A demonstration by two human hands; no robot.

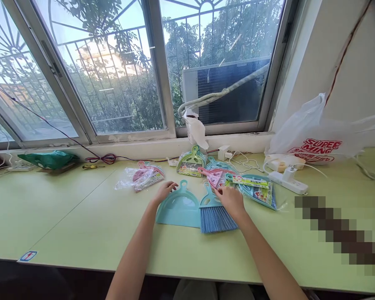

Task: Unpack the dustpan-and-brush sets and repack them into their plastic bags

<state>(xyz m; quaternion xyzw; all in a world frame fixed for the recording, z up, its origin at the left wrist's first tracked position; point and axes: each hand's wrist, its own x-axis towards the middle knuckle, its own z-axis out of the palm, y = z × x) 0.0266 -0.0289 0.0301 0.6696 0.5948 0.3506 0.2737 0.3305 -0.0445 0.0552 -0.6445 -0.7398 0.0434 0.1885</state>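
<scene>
A light-blue dustpan [178, 208] lies flat on the table, its looped handle pointing toward the window. Beside it, on the right, is a small hand brush [217, 218] with a light-blue head and darker blue bristles facing me. My left hand [165, 192] is at the dustpan's upper left edge, fingers apart; whether it touches the rim is hard to make out. At the brush's upper right shoulder, my right hand [230, 201] has its fingers closed on the edge, partly hiding it. Just beyond lie a pink brush set [217, 177] and a wrapped blue set [258, 191].
A wrapped green set [191, 163] and a wrapped pink set [146, 175] lie farther back. On the right are a white power strip [288, 181] and a plastic bag [318, 133]. A screwdriver [93, 166], coiled cable [108, 158] and green packet [50, 159] sit toward the left.
</scene>
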